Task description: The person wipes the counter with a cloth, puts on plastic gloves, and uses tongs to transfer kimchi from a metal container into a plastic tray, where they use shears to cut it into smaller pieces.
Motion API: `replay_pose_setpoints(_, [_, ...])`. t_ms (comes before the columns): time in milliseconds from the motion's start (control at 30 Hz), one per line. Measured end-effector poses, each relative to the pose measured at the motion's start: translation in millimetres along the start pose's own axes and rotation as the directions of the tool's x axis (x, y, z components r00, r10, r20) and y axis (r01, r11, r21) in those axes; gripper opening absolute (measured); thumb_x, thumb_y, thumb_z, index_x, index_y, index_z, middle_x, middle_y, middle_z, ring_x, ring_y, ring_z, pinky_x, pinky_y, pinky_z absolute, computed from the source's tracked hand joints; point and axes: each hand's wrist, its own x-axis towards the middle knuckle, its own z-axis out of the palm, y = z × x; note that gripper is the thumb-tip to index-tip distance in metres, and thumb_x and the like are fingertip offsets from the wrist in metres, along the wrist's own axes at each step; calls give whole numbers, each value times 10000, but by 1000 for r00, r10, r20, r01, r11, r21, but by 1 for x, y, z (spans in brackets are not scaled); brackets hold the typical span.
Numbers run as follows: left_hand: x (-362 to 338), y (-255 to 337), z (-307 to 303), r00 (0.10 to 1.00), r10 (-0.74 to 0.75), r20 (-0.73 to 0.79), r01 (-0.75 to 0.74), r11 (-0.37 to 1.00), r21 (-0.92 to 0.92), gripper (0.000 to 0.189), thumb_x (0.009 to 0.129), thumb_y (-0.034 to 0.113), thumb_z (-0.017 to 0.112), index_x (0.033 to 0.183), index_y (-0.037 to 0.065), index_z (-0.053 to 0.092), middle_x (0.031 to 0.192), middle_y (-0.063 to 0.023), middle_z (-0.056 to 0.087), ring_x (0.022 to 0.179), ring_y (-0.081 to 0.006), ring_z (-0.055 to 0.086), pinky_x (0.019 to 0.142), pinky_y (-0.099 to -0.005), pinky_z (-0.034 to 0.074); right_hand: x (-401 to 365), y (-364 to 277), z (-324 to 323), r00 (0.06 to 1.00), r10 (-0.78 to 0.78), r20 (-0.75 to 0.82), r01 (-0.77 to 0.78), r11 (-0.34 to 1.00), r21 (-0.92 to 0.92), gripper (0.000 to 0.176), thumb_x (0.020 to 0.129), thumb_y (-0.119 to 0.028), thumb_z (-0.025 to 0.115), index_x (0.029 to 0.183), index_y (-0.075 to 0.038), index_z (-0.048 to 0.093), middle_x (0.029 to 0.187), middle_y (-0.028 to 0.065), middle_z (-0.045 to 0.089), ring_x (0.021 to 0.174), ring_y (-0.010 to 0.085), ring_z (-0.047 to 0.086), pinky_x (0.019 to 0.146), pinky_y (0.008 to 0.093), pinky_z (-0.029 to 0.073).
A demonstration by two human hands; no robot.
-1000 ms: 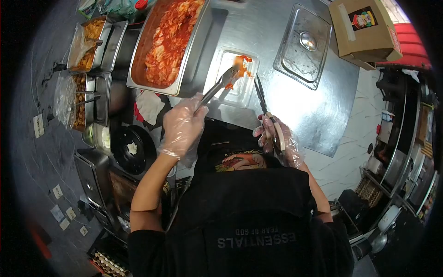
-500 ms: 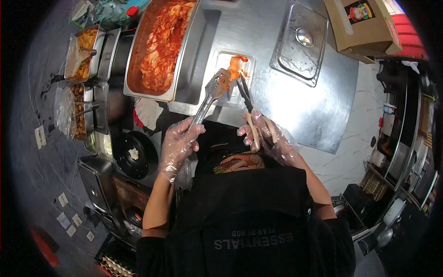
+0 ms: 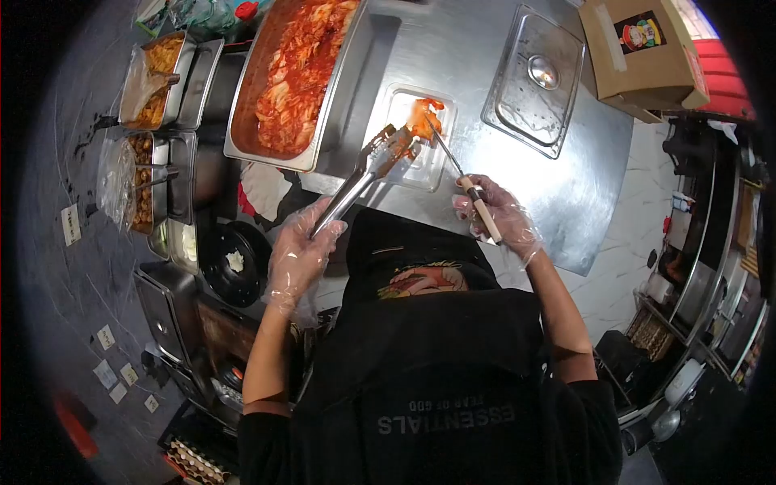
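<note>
My left hand (image 3: 297, 252), in a clear plastic glove, is closed around metal tongs (image 3: 353, 187). Their sauce-smeared jaws stand apart over a small shallow tray (image 3: 422, 179). In that tray lies a red piece of kimchi (image 3: 423, 121). My right hand (image 3: 508, 214), gloved as well, grips scissors (image 3: 482, 212) with pale handles. The handles are together, and the narrow dark blades point to the kimchi's right side, at or very near it. To the left of the tray is a deep steel pan (image 3: 310, 158) filled with kimchi.
A steel lid (image 3: 517, 105) lies on the metal table (image 3: 558, 202) to the right, beside a cardboard box (image 3: 647, 69). Food pans (image 3: 187, 61) line the left, with a black bowl (image 3: 222, 283) below them. Bare floor shows at the right.
The tongs' jaws have parted, and my left hand has moved slightly down and left. The scissors' handles have come together as my right hand shifted right. The view has moved a little.
</note>
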Motion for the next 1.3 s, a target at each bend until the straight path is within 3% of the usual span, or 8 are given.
replay_pose_setpoints(433, [17,9,-8,964,-204,172,218,974,-66,380,859,135,713,1196,-18,628,925,-40,638,589,-70,509,520,-219,446,10,0,-17,992,-62,111,63,998,-2,359,904,-286,670,1195,-106,562,755,-32,610,591,28,545,424,165,408])
replay_pose_setpoints(533, [18,14,-10,961,-188,202,201,979,-43,373,863,134,709,1193,-21,629,908,-33,640,574,-65,500,509,-219,440,9,1,-10,996,-5,87,-13,978,207,369,891,-312,684,1179,-111,571,717,-45,602,522,27,522,414,160,406])
replay_pose_setpoints(733, [13,21,-7,959,-227,171,239,970,-54,374,862,175,696,1179,-12,636,822,-23,647,533,-60,475,458,-212,392,7,9,-7,1000,-21,22,20,999,37,404,872,-341,696,1179,-116,562,734,-8,629,625,94,609,472,210,468])
replay_pose_setpoints(800, [11,22,-12,941,-267,210,298,945,-133,373,869,196,677,1174,-13,630,830,-32,655,514,-61,468,440,-206,360,2,1,-2,923,-351,-159,148,703,-696,471,854,-372,706,1214,-124,532,768,51,661,711,217,660,595,308,527])
replay_pose_setpoints(833, [10,23,-16,919,-301,253,356,910,-212,375,876,216,657,1170,-13,624,837,-40,663,496,-62,460,422,-199,328,-4,-14,2,926,-311,-214,30,625,-780,547,807,-374,739,1242,-142,503,887,82,679,800,291,670,710,365,531])
replay_pose_setpoints(933, [17,11,-25,859,-321,398,468,807,-359,380,892,241,622,1165,-23,603,850,-62,673,462,-62,445,400,-191,277,3,-2,-11,792,-598,-124,158,396,-905,581,759,-361,757,1245,-177,500,987,68,668,874,272,669,705,358,534])
replay_pose_setpoints(1200, [22,-8,-33,819,-339,463,528,761,-377,390,884,247,627,1157,-30,604,827,-63,670,449,-70,431,404,-197,286,11,-11,-47,682,-676,278,145,-248,-958,497,789,-303,697,1239,-194,516,911,22,589,762,192,622,653,357,505])
replay_pose_setpoints(1300, [23,-8,-36,818,-357,450,518,797,-311,377,880,243,633,1148,-21,614,816,-58,667,461,-70,440,413,-203,296,14,-25,-50,691,-640,335,157,-319,-935,510,774,-322,699,1238,-193,532,891,12,584,730,176,609,642,350,481])
